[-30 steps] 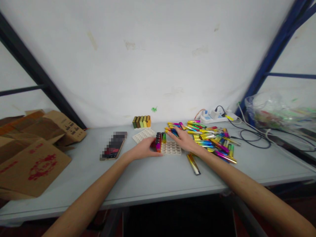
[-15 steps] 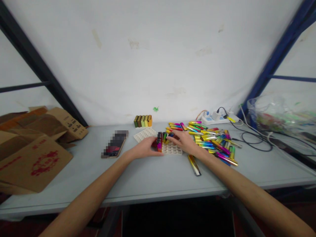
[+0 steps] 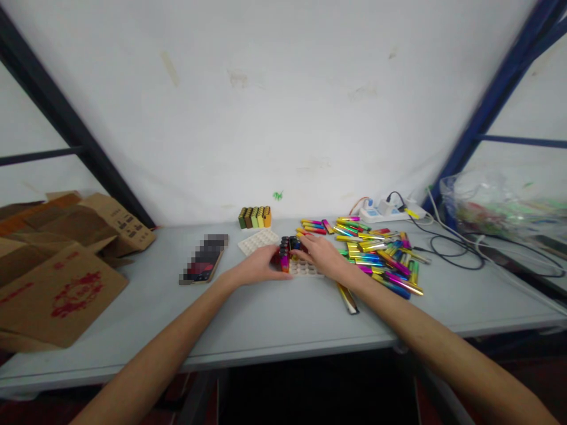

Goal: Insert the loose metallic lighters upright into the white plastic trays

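My left hand (image 3: 261,265) curves around the left end of a white tray with round hollows (image 3: 305,268), its thumb and fingers against a row of upright lighters (image 3: 284,262) with dark tops and red and magenta bodies. Fingertips of my right hand (image 3: 321,257) pinch a dark-topped lighter (image 3: 295,243) just right of that row; the hand covers part of the tray. A second white tray (image 3: 257,241) lies behind my left hand. One gold lighter (image 3: 348,298) rests on the table below my right wrist.
Shiny multicoloured lighters (image 3: 381,251) are heaped at right. A block of upright yellow and green lighters (image 3: 255,217) stands by the wall. A phone (image 3: 204,260) and cardboard boxes (image 3: 84,295) lie left. A power strip (image 3: 385,209), cables (image 3: 447,251) and plastic bag (image 3: 487,203) sit right.
My right hand has moved slightly left and closer to the row, with the dark-topped lighter beside it. The left hand has stayed in place. The view has shifted slightly.
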A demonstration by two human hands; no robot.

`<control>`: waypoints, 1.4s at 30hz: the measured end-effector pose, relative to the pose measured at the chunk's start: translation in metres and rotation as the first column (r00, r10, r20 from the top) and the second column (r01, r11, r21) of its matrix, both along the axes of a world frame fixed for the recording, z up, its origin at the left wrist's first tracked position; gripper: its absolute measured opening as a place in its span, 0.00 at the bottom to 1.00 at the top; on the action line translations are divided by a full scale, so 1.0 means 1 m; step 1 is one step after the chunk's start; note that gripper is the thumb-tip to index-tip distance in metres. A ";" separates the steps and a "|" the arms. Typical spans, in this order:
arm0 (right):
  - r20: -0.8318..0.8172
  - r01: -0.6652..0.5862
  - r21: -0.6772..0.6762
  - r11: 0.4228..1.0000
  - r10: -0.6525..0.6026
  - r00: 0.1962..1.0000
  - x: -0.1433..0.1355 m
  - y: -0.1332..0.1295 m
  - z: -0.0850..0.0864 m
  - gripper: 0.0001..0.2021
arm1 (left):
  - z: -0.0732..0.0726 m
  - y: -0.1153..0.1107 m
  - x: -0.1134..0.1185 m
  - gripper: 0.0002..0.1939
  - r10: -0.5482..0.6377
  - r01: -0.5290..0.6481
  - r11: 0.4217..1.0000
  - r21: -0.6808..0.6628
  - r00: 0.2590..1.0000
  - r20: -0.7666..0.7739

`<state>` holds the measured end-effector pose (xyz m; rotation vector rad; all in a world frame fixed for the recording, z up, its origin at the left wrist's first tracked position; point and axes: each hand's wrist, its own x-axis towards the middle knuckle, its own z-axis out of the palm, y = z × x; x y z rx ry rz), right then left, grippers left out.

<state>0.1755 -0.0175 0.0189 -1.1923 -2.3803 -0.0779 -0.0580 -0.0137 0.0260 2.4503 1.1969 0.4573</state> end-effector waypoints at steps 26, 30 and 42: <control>0.027 -0.171 -0.013 0.985 0.172 0.985 0.043 0.041 -0.016 0.20 | 0.002 -0.001 0.001 0.31 0.016 -0.016 1.000 0.014 1.000 0.003; 0.020 -0.120 -0.079 0.990 0.121 0.992 0.042 0.040 -0.012 0.15 | 0.000 0.000 0.000 0.31 0.016 -0.016 1.000 0.018 1.000 0.000; 0.210 0.212 0.010 0.977 -0.210 0.955 0.045 0.037 -0.009 0.11 | 0.004 -0.002 0.002 0.30 0.029 -0.029 1.000 -0.011 1.000 0.002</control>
